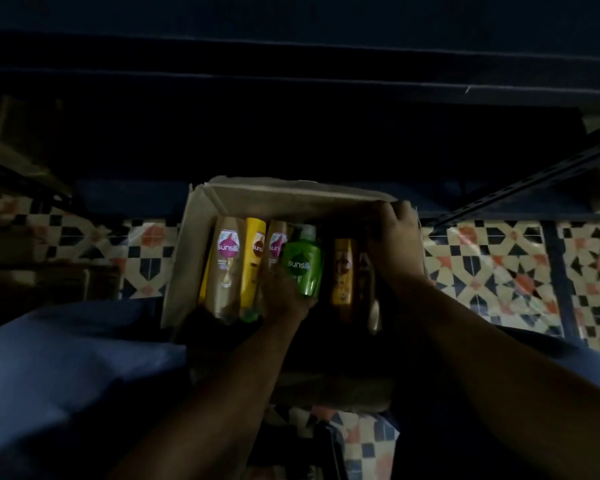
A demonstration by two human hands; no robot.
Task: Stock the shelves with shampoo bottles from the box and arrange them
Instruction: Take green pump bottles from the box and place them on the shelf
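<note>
My left hand (281, 289) holds a glossy green Sunsilk bottle (302, 263) from below, just above the open cardboard box (201, 209) on the patterned tile floor (499, 265). My right hand (394, 233) has its fingers curled over the box's far right corner. Beige bottles (226, 268) and yellow bottles (253, 258) lie side by side inside.

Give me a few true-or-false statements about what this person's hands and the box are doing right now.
1. The left hand holds a green bottle. True.
2. The right hand holds a yellow bottle. False: it grips the far right corner of the cardboard box.
3. The box is empty. False: several bottles lie in it, among them a yellow bottle.
4. The box sits over a patterned tile floor. True.
</note>
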